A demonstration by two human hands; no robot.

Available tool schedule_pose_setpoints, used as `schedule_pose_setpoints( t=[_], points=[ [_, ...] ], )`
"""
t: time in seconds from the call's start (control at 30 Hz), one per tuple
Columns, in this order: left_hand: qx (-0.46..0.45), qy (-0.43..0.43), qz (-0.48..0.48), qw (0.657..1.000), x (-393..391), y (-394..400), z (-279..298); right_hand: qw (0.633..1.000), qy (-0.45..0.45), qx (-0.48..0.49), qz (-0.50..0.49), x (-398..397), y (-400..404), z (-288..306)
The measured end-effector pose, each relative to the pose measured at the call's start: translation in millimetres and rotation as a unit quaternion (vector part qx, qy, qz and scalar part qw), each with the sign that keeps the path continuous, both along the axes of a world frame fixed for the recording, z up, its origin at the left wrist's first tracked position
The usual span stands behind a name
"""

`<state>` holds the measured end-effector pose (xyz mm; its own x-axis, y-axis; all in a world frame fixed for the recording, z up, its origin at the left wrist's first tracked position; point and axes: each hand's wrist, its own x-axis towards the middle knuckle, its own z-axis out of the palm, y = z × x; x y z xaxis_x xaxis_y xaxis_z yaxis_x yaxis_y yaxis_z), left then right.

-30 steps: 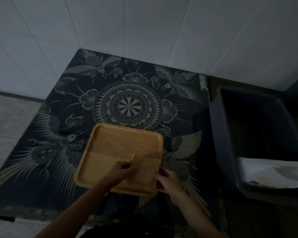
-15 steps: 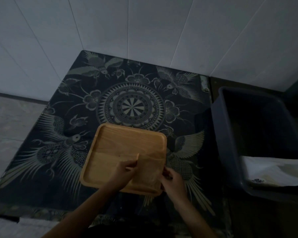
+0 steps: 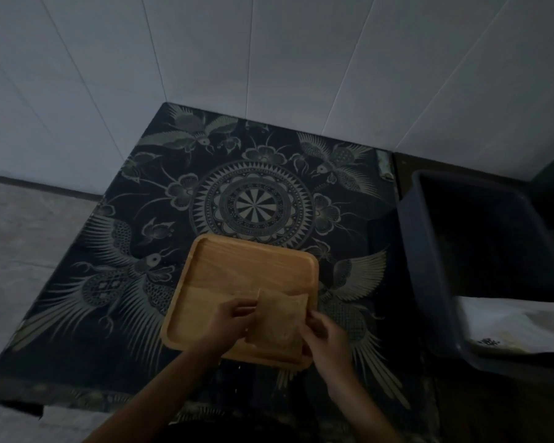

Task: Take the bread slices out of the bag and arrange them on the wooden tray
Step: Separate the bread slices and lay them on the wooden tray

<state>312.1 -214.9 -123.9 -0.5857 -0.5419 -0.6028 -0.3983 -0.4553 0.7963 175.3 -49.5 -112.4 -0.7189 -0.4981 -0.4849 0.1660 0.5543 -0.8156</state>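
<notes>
Now lower on the wooden tray [image 3: 237,276], bread slice [image 3: 277,321] sits pinched between left hand [image 3: 234,318] and right hand [image 3: 325,338].

The wooden tray [image 3: 243,282] is sitting on the patterned cloth [image 3: 135,251], toward its near edge. A bread slice [image 3: 279,321] is lying in the tray's near right corner, between both hands. A bin [image 3: 429,282] is standing off to the right, with a bag [image 3: 509,324] lying inside it.

A square wooden tray [image 3: 237,282] with rounded corners lay flat on the patterned surface [image 3: 109,251]; a pale bread slice [image 3: 279,321] rested in its near right corner, its edges pinched
</notes>
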Motion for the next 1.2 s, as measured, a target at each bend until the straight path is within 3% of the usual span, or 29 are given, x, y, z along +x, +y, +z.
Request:
schedule_pose_setpoints(
  t=[0.3,0.57,1.2],
  points=[
    [0.014,0.002,0.024,1.000,34,-38,8,0.999,-0.006,0.000,0.042,17,-37,5],
    [-0.029,-0.016,0.042,0.999,62,-71,9,0.997,-0.031,0.012,0.070,32,-74,-8],
    [-0.178,-0.176,-0.015,0.968,107,-94,-23,0.981,-0.110,0.081,0.140,74,-125,-40]
  ],
)
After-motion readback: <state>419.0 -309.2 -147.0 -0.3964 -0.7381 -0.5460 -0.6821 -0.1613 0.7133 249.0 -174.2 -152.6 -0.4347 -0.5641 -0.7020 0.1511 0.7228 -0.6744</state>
